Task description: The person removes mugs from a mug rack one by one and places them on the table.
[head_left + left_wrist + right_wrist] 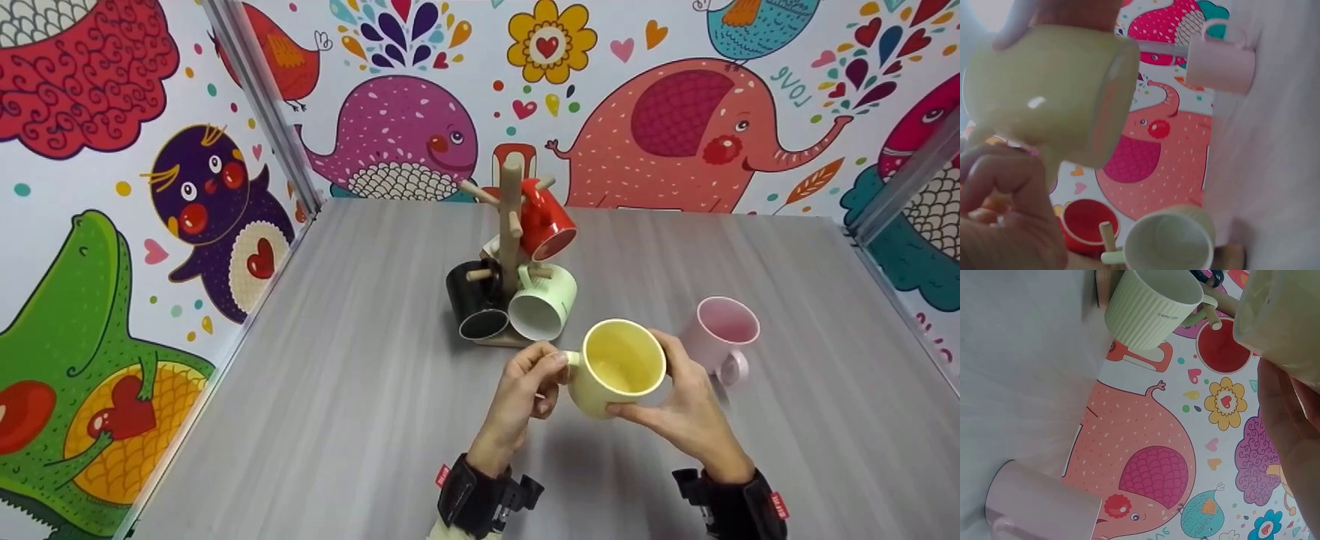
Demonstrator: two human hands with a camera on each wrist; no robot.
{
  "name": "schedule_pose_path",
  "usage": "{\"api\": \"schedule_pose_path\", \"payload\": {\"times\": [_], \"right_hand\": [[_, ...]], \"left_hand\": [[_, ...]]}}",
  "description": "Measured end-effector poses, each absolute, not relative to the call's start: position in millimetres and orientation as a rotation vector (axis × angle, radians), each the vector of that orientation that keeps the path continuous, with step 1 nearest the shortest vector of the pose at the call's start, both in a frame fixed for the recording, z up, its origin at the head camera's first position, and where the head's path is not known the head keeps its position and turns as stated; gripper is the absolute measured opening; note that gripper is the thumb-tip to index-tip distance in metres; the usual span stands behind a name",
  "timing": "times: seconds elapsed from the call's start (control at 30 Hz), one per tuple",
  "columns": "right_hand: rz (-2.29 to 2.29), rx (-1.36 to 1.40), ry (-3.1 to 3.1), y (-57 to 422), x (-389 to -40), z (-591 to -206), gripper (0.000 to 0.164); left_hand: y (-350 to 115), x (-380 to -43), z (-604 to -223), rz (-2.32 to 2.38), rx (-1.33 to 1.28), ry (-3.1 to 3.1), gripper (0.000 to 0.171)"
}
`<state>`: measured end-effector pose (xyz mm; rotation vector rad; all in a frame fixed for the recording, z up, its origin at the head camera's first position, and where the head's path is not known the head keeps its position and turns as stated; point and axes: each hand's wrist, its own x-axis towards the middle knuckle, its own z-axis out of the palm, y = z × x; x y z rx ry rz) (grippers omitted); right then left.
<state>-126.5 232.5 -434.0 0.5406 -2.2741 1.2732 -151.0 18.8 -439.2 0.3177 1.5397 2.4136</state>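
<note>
A yellow mug [600, 397] is held above the table between both hands, its mouth tipped toward the head camera. My left hand [521, 390] pinches the mug's handle between thumb and fingers. The right hand [690, 409] grips the mug's body from the other side, thumb at the front and the fingers partly hidden behind it. In the left wrist view the yellow mug [1044, 90] shows its side and base. Just beyond the hands, a wooden mug tree [511, 217] carries a black mug [469, 300], a pale green mug [559, 289] and a red mug [544, 225].
A pink mug [716, 330] stands upright on the grey table [337, 420], right of the mug tree and beyond the right hand. Its handle points toward the person. Walls printed with cartoon animals [405, 135] border the table's back and sides.
</note>
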Motion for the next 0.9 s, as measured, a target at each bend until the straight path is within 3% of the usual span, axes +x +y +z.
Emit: {"api": "schedule_pose_path", "payload": {"times": [0.33,0.53,0.9], "right_hand": [[1.291,0.504,-2.191,244.6,-129.2,-433.5,0.091],[1.264,0.408,-2.148,252.0,-130.2,-430.7,0.090],[1.290,0.281,-2.099,261.9,-131.8,-423.8,0.093]], "left_hand": [[13.0,-154.8,-430.6,2.377,0.438,2.271,0.015],[12.0,-152.5,-431.5,2.028,0.718,2.724,0.004],[11.1,-145.2,-432.2,1.372,1.122,2.957,0.005]]}}
